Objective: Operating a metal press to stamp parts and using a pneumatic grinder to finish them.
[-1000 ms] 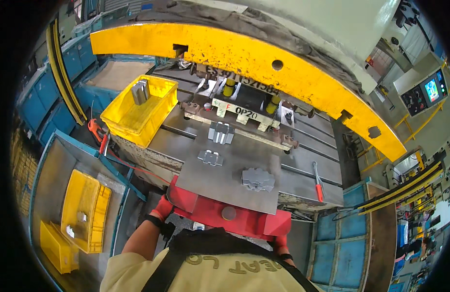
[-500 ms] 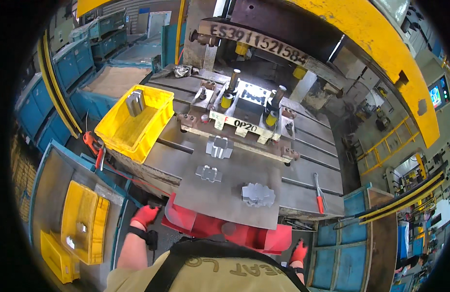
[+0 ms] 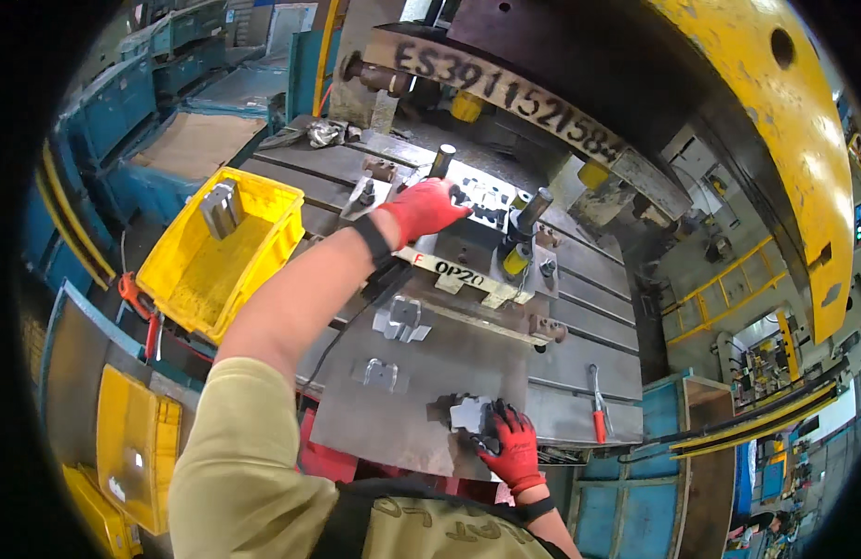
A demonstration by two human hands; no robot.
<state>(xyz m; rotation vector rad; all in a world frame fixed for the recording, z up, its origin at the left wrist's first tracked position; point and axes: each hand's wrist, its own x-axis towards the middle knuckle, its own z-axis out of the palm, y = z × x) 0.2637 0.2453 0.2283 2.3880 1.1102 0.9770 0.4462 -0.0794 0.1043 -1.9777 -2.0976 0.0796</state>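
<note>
My left hand (image 3: 426,207), in a red glove, reaches over the lower die (image 3: 463,256) between its guide posts. Its dark fingertips are bent together at the die's top; what they hold, if anything, is hidden. On the near steel plate (image 3: 421,396), my right hand (image 3: 510,449) has its fingers closed at the right edge of a flat metal blank (image 3: 469,415). More grey blanks show beneath and around that one. Left of it lies a small formed metal part (image 3: 381,374). Behind that part stand several nested formed parts (image 3: 402,320).
A yellow crate (image 3: 221,256) with metal parts inside stands at the left of the press bed. Pliers with a red handle (image 3: 598,405) lie at the right. The raised upper die (image 3: 523,93) hangs above the lower die. Yellow bins (image 3: 137,447) sit at the lower left.
Both hands have risen from beside the red tray at the near edge. The left has gone forward to the die, the right up to the stacked blanks. The view has shifted.
</note>
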